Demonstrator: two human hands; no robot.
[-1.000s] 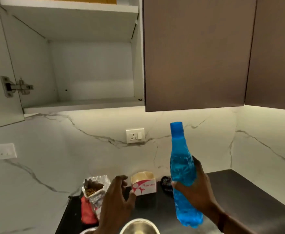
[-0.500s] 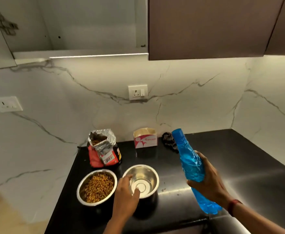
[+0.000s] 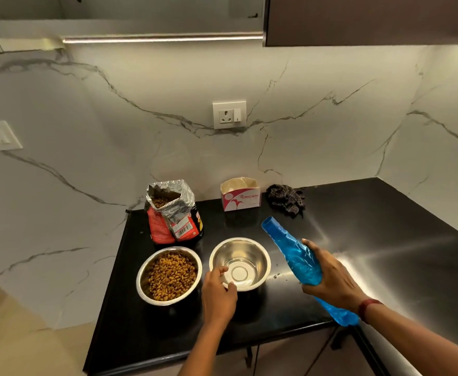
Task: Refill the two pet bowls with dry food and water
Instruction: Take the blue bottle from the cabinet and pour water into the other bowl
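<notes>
On the black worktop [image 3: 385,240], the blue plastic bottle [image 3: 292,251], likely thin-walled, slick and heavy with water, tilts in the right hand [image 3: 330,280], whose fingers wrap its waist, the surest hold. The left hand [image 3: 218,294] pinches the near rim of the stiff, light empty steel bowl [image 3: 260,259]; the kibble-filled bowl [image 3: 141,278] sits just left of those fingers. The box [image 3: 240,198] beyond reads "ORIGAMI".
</notes>
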